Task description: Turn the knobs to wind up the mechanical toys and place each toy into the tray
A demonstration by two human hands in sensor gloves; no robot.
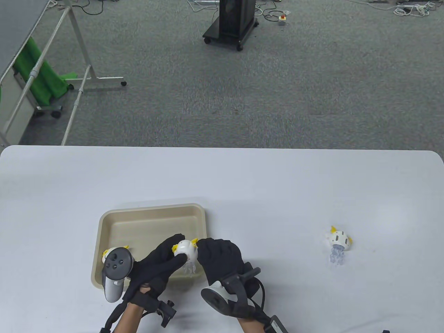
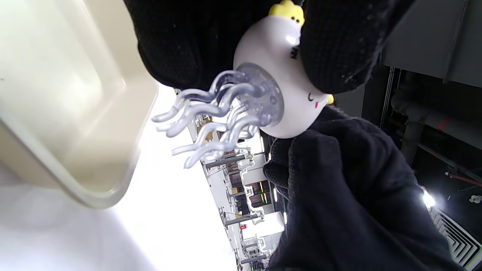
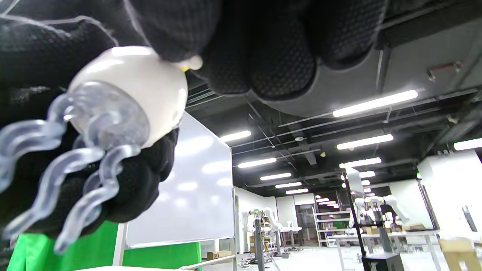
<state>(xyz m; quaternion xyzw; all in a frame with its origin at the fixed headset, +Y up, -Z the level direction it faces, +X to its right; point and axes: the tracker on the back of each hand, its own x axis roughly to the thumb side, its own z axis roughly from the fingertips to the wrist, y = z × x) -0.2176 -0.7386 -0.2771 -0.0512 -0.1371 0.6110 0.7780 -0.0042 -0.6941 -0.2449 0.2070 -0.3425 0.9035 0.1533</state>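
A: Worktop (image 1: 242, 180), white, rounded far corners, fills lower half of frame.

B: Lying on it?

A: Beige tray (image 1: 152, 211) lower left; jellyfish toy (image 1: 338, 240) on its side, lower right, well apart.

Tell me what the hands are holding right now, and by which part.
Both hold one white jellyfish toy above the tray: left hand grips its round body, right hand pinches its top; tentacles hang free.
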